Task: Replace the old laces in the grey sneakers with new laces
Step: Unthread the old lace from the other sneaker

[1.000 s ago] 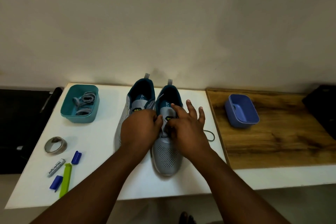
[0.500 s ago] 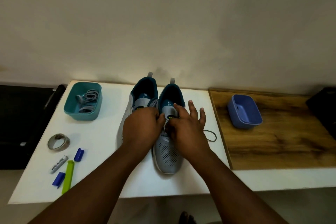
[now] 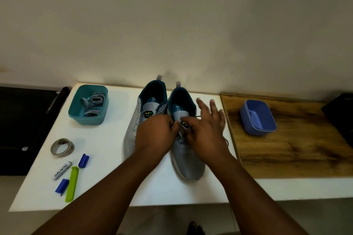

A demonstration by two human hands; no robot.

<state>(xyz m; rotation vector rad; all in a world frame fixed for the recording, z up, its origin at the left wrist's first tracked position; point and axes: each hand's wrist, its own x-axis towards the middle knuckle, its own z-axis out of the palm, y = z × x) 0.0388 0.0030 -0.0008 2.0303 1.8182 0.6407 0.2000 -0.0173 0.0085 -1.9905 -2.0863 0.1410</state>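
Perhaps home: plain wall (image 3: 172, 25), table (image 3: 107, 158).

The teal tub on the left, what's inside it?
Inside the teal tub lies a loose tangle of grey laces, piled against its far and right walls. Whatever sits beneath the tangle is covered, and the near wall hides part of the floor.

A white table (image 3: 114, 187) stands against the wall, carrying at its far left a teal tub (image 3: 88, 105) with a tangle of grey laces (image 3: 93, 103), and nearer on the left a roll of tape (image 3: 62, 147), a marker (image 3: 62, 170), two blue caps (image 3: 83, 160) (image 3: 62, 186) and a green clip (image 3: 71, 186). Two grey sneakers (image 3: 188, 160) sit side by side at its middle, toes toward the near edge. A wooden board (image 3: 296, 150) lies on the table's right part, with a blue tub (image 3: 257, 117) on its far side.
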